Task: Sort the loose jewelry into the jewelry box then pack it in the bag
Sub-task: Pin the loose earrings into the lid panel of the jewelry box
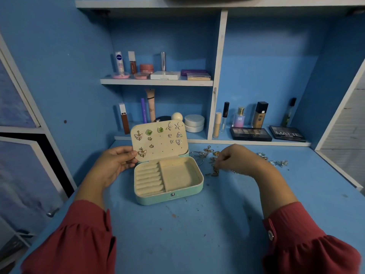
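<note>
Red sleeves (75,240) frame one jewelry box (168,179) on the tabletop (197,234), long axis left-right, lid (159,140) upright holding twelve earrings. Left hand (116,163) pinches the lid's edge; right hand (236,160) pinches a gold chain (214,171) from the loose jewelry (209,154).

Jewelry box (169,182) mid-desk (197,234), lid (159,140) up at far side; loose jewelry (213,155) right of it; shelves (158,82) behind.

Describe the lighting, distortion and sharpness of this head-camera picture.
Head view: dim, bluish light with soft shadows under both forearms; wide-angle bending bows the shelf uprights outward; the jewelry box is fairly sharp, the loose jewelry by the right hand is smeared and hard to tell apart.
</note>
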{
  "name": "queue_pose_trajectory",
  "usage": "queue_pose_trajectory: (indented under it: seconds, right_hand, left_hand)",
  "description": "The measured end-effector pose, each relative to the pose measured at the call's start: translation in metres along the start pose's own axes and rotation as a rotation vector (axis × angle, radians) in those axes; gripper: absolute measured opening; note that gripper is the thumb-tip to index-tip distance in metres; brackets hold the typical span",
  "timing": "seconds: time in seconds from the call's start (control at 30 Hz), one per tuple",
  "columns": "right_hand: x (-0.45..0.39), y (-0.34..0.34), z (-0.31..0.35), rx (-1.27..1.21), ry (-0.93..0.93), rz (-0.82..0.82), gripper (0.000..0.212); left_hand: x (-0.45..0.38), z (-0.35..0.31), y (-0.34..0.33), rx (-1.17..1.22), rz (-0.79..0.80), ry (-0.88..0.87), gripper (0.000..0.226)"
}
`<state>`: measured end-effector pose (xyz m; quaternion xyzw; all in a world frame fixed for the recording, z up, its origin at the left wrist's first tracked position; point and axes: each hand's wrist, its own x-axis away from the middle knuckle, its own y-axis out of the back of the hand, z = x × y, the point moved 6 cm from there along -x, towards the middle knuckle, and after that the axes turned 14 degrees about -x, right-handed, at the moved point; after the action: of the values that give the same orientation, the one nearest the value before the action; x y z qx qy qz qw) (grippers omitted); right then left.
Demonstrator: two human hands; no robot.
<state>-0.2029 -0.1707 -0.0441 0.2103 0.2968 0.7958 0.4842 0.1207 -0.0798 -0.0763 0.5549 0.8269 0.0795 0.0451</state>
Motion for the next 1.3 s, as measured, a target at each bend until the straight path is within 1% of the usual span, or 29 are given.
queue_pose_trajectory:
  seconds: [0.03, 0.1, 0.17, 0.23, 0.4, 0.47, 0.53, 0.6, 0.63, 0.7, 0.8, 0.93, 1.0, 1.13, 1.2, 1.3]
  right_hand:
    - [0.0, 0.0, 0.0, -0.006, 0.004, -0.011, 0.006]
    - [0.001, -0.003, 0.002, -0.015, 0.005, 0.023, 0.002]
    - [0.003, -0.008, 0.006, 0.048, 0.002, 0.084, 0.007]
    - [0.003, -0.012, 0.008, 0.118, -0.002, 0.111, 0.009]
    - [0.0, -0.015, 0.007, 0.188, -0.011, 0.104, 0.004]
    - [0.0, -0.016, 0.006, 0.201, 0.0, 0.098, 0.005]
    - [0.0, -0.015, 0.006, 0.16, 0.02, 0.076, 0.007]
    - [-0.002, -0.011, 0.007, 0.031, 0.051, 0.011, 0.017]
    - [-0.002, -0.009, 0.009, -0.055, 0.073, -0.027, 0.018]
    - [-0.002, -0.006, 0.014, -0.231, 0.112, -0.097, 0.007]
    - [-0.005, -0.014, 0.021, -0.385, 0.139, -0.156, 0.01]
    - [-0.018, -0.042, 0.03, -0.387, 0.135, -0.16, 0.008]
    - [-0.025, -0.051, 0.038, -0.365, 0.169, -0.162, 0.007]
    - [-0.032, -0.059, 0.057, -0.208, 0.23, -0.157, 0.013]
    - [-0.036, -0.06, 0.058, -0.184, 0.221, -0.188, 0.016]
    - [-0.037, -0.06, 0.052, -0.212, 0.167, -0.245, 0.019]
  left_hand:
    - [0.0, 0.0, 0.0, -0.001, 0.003, 0.0, 0.014]
    - [0.0, 0.0, 0.0, -0.002, 0.007, -0.002, 0.014]
    - [0.0, -0.001, 0.0, 0.0, 0.006, -0.003, 0.014]
    - [0.001, 0.0, 0.0, 0.0, 0.007, -0.001, 0.014]
    - [0.001, 0.0, 0.0, 0.001, 0.004, -0.001, 0.015]
    - [0.001, 0.0, 0.0, 0.0, 0.005, -0.001, 0.015]
    - [0.001, 0.0, 0.0, 0.0, 0.006, -0.004, 0.015]
    - [0.001, 0.0, 0.0, -0.001, 0.008, -0.006, 0.015]
    - [0.0, 0.0, 0.0, -0.003, 0.01, -0.005, 0.015]
    - [-0.001, 0.0, -0.001, -0.003, 0.012, -0.004, 0.015]
    - [-0.002, 0.002, 0.0, 0.009, 0.009, -0.005, 0.016]
    - [-0.003, 0.002, 0.0, 0.014, 0.02, -0.004, 0.016]
    - [-0.003, 0.002, -0.001, 0.019, 0.029, -0.006, 0.016]
    - [-0.004, 0.002, 0.0, 0.018, 0.034, -0.005, 0.016]
    - [-0.004, 0.003, 0.0, 0.02, 0.038, -0.003, 0.017]
    - [-0.005, 0.003, 0.0, 0.02, 0.038, -0.003, 0.018]
